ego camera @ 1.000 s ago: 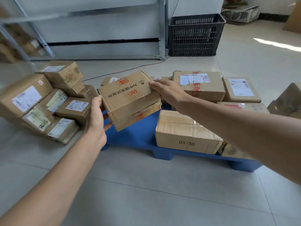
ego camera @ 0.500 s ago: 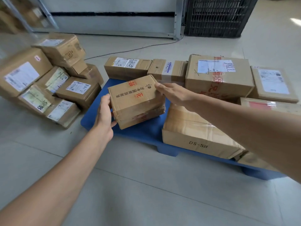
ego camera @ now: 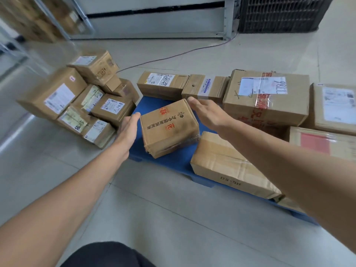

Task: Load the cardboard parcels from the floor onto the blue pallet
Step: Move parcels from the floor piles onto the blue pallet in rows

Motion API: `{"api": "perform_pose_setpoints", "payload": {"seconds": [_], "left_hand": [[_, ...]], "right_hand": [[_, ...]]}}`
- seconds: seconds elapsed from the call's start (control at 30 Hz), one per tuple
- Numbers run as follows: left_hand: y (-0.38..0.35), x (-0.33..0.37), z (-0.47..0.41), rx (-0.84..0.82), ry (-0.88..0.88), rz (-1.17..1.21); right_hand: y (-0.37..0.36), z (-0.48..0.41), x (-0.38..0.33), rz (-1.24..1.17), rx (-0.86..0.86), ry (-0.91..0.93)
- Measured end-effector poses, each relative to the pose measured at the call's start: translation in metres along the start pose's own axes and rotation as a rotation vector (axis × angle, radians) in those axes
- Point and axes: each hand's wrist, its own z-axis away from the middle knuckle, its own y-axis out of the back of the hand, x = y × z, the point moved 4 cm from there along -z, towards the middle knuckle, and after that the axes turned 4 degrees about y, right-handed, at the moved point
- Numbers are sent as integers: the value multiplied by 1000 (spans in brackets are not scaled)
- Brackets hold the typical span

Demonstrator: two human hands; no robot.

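Placement is weak: the red-printed carton (ego camera: 169, 130) rests skewed on the blue pallet (ego camera: 152, 105) near its front left edge, with the left hand (ego camera: 128, 130) and right hand (ego camera: 209, 113) flat-fingered at either side and gripping nothing, so a nudge from the next parcel could push it off.

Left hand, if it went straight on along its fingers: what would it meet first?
Probably the long labelled parcel at the back. The left hand lies beside the printed box, with only bare blue pallet ahead before that parcel. Depth is unclear.
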Motion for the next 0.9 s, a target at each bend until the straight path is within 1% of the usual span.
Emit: {"api": "perform_pose_setpoints", "payload": {"seconds": [0.07, 0.27, 0.43, 0.5, 0.63, 0.7, 0.77, 0.9], "left_hand": [[4, 18, -1, -37, -55, -67], [-3, 45, -35, -241, -160, -268], [-12, 49, -57, -409, -193, -439], [-10, 48, -64, -484, -189, -452], [-4, 42, -80, -561, -205, -461], [-5, 35, -87, -612, -224, -461], [-6, 31, -90, -646, -246, -425], [-7, 28, -92, -693, -321, -368]], "right_hand": [[-6, 2, -5, -70, 38, -12], [-44, -1, -2, -212, 103, -90], [-65, -5, 0, -290, 290, -222], [-74, -4, -1, -308, 354, -253], [-94, 3, -14, -301, 453, -279], [-105, 7, -22, -302, 475, -271], [-117, 13, -27, -302, 510, -266], [-140, 27, -32, -229, 660, -337]]}}
